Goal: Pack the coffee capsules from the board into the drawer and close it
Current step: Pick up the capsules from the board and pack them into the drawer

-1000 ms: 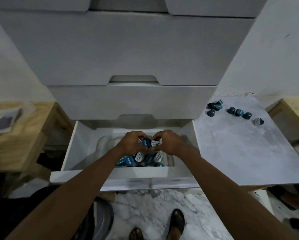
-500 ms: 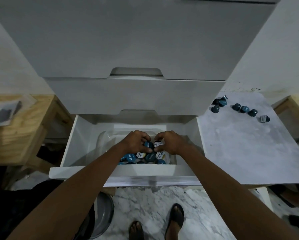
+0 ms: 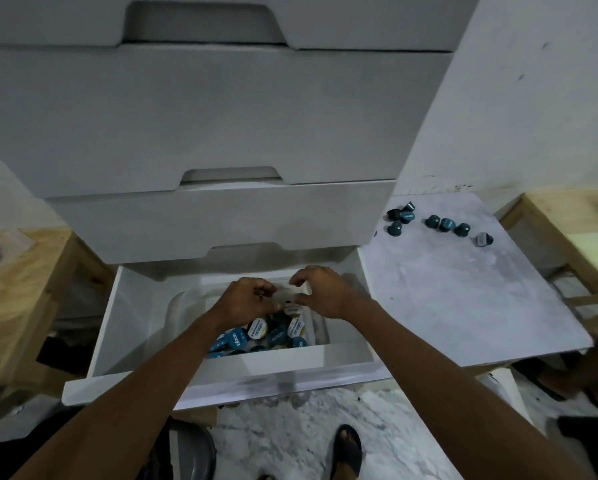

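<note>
Many coffee capsules (image 3: pixel 266 332) being kept in the pulled-out drawer (image 3: pixel 128 323), eight loose capsules (image 3: pixel 442 224) being left on the board (image 3: pixel 463 299), left hand (image 3: pixel 245 303) being held above the drawer, fingers curled, grip cannot be told, right hand (image 3: pixel 325 294) fingers loosely spread, holding nothing

the left arm (image 3: pixel 141 389) and the right arm (image 3: pixel 432 372) are seen bare. a black open sandal (image 3: pixel 349 455) is worn on one foot, and the toes are left showing.
</note>
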